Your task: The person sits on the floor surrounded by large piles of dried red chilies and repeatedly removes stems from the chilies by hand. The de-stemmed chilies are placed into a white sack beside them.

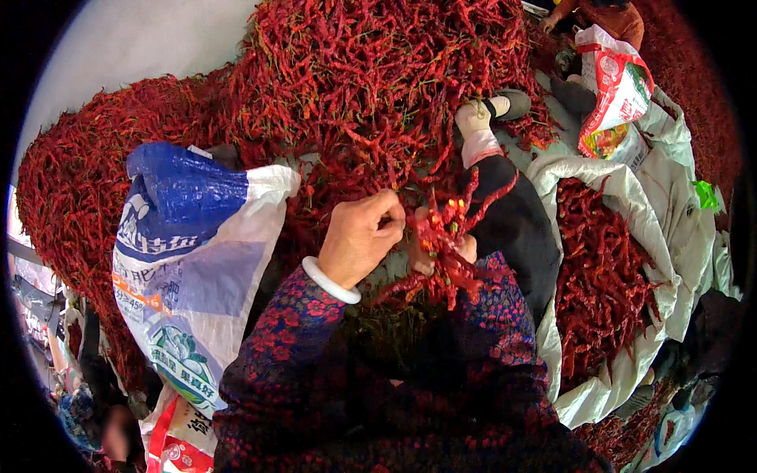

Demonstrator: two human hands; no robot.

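Observation:
A bunch of dried red chili peppers (448, 229) sticks out from my right hand (467, 251), whose fingers are wrapped round it and partly hidden by the peppers. Just left of the bunch, my left hand (359, 238) is closed, with thumb and forefinger curled into a pinch. Whatever may be between those fingertips is too small to make out. A white bangle (331, 281) circles the left wrist. Loose chili peppers and stems lie below and between both hands.
A large heap of red chili peppers (378, 87) rises ahead. On the left leans a blue and white woven sack (193, 236). To the right, past my dark-trousered leg (512, 229), stands an open white sack (666, 260) filled with peppers. Another person (619, 20) is at the far right.

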